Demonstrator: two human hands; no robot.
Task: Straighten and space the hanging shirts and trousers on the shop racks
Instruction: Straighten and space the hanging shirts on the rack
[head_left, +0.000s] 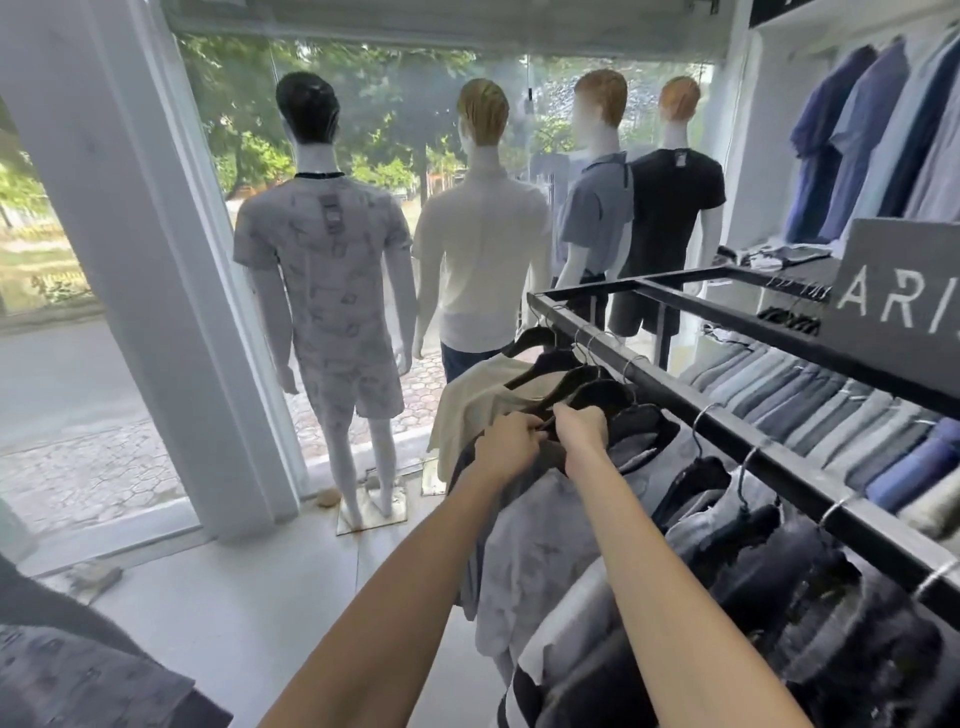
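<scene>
A black metal rack (701, 410) runs from the middle of the view toward the lower right, with several shirts on black hangers along its near rail. My left hand (506, 441) and my right hand (582, 428) are side by side at the collar of a dark shirt (639, 441) near the rack's far end, fingers closed on its black hanger and neckline. A cream shirt (478, 400) hangs just beyond my hands. A pale grey patterned shirt (535, 545) hangs below my forearms. Darker shirts (779, 571) fill the rail toward me.
Several dressed mannequins (322, 260) stand at the shop window ahead. Folded trousers (831, 415) hang across the rack's far side. A dark sign (898, 280) sits on top of the rack. Blue shirts (857, 140) hang on the right wall. A white pillar (156, 260) stands at the left.
</scene>
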